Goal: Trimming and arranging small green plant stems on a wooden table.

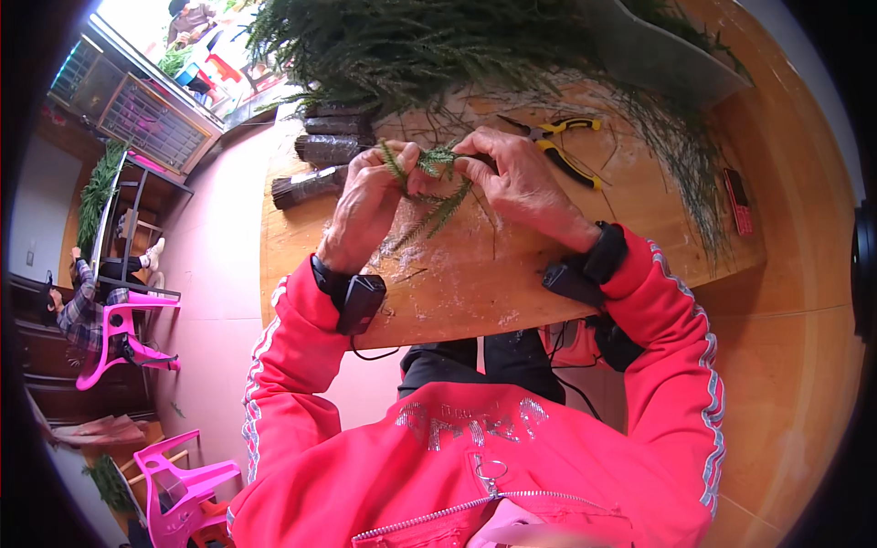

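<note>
A green artificial-looking pine sprig [437, 163] with several short needled branches is held above the wooden table [512, 274]. My left hand [370, 196] pinches it at its left side, thumb and fingers closed. On the other side, my right hand [521, 178] grips the sprig between thumb and forefinger. One branch hangs down between the two hands. The exact spot where the right fingertips meet the stem is partly hidden. Pliers [571, 164] with yellow and black handles lie just right of my right hand. Bundles of dark wire-like sticks [333, 149] rest beyond my left hand.
A large heap of green sprigs [411, 55] covers the table's far side, beside a grey panel [658, 59]. Thin green stems [681, 164] and a red phone [736, 201] lie at right. Pink plastic stools [119, 333] and a seated person [87, 306] are at left.
</note>
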